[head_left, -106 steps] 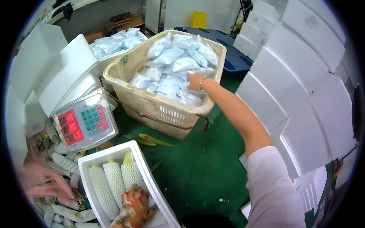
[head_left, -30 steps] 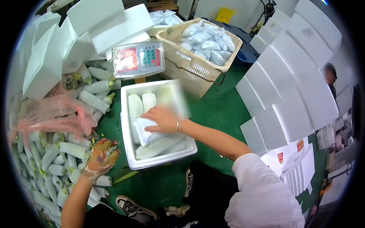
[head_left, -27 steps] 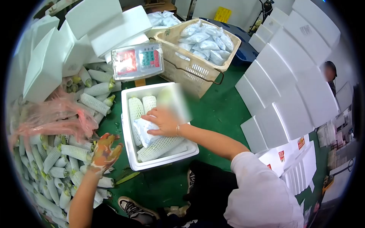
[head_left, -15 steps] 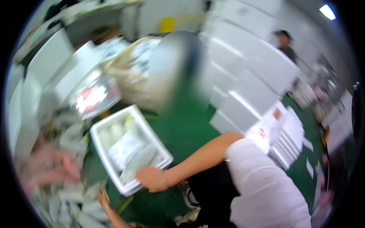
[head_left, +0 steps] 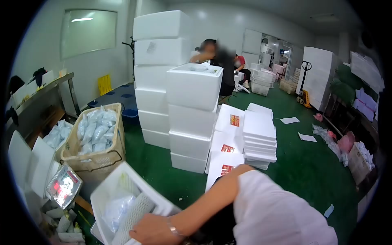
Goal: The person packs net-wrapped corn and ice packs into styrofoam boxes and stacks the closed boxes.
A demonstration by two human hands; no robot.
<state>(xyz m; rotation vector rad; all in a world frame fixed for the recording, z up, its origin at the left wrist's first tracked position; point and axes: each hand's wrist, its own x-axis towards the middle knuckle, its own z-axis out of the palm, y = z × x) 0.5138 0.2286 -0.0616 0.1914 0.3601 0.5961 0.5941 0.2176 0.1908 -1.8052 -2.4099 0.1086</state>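
Observation:
A white foam box [head_left: 165,207] stands tilted at the bottom of the view. Inside it lie a clear bag with pale bluish contents [head_left: 118,208] and a long piece in white foam netting [head_left: 136,210]. My right hand [head_left: 149,230] is closed at the near rim of the box, beside the netting; its fingertips are partly hidden. My left hand is out of view. Just left of the box is a scale display [head_left: 64,186] with lit red digits.
Stacked foam boxes [head_left: 190,118] rise ahead, with foam lids [head_left: 259,134] to their right. A beige crate [head_left: 92,157] of bagged packs stands left. Net-wrapped produce [head_left: 65,224] lies lower left. A person [head_left: 222,65] is behind the stack; a pallet jack [head_left: 304,87] stands farther back.
My view has swung up, showing more of the room. The foam box has gone from lying level to tilted and sits lower in view. My left hand has dropped out of sight.

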